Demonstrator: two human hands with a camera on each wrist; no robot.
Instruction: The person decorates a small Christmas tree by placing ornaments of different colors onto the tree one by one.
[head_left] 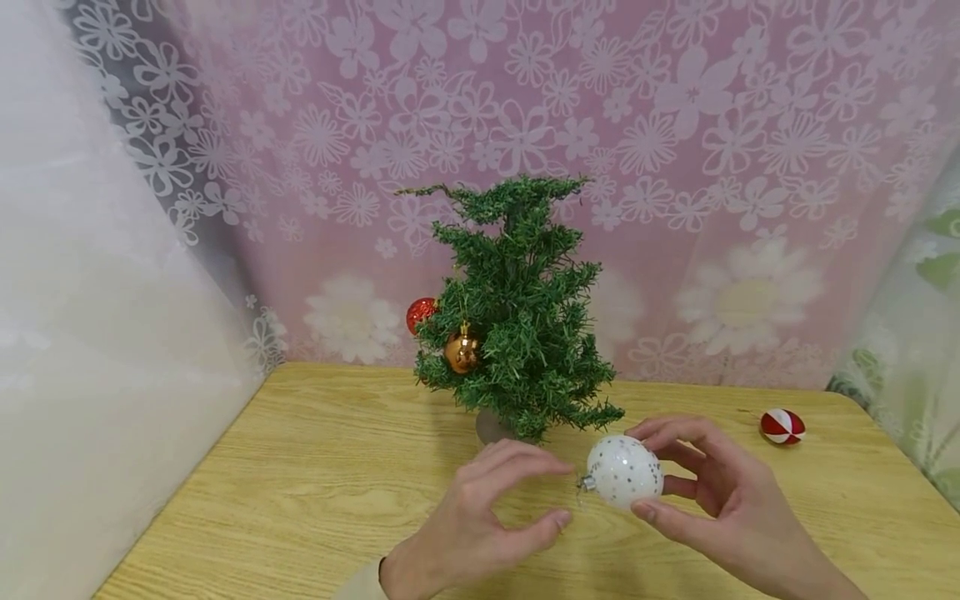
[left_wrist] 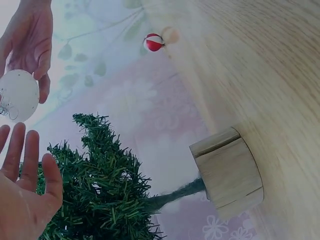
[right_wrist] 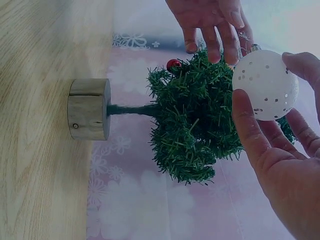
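A white ball ornament (head_left: 625,472) with silver dots is held between the thumb and fingers of my right hand (head_left: 720,492), above the table in front of the tree. Its silver cap and thin hanging loop point left, toward my left hand (head_left: 498,504). The left fingers and thumb are spread apart near the loop, with nothing gripped; in the left wrist view the left hand (left_wrist: 27,185) shows its palm. Behind both hands stands a small green artificial Christmas tree (head_left: 517,308). On its left side hang a red ball ornament (head_left: 422,317) and a copper-gold one (head_left: 461,353).
A red and white ornament (head_left: 782,427) lies on the wooden table (head_left: 315,467) at the right. The tree rests on a round wooden base (right_wrist: 89,109). A pink flowered curtain (head_left: 300,167) hangs behind the table, and pale sheeting (head_left: 97,292) covers the left.
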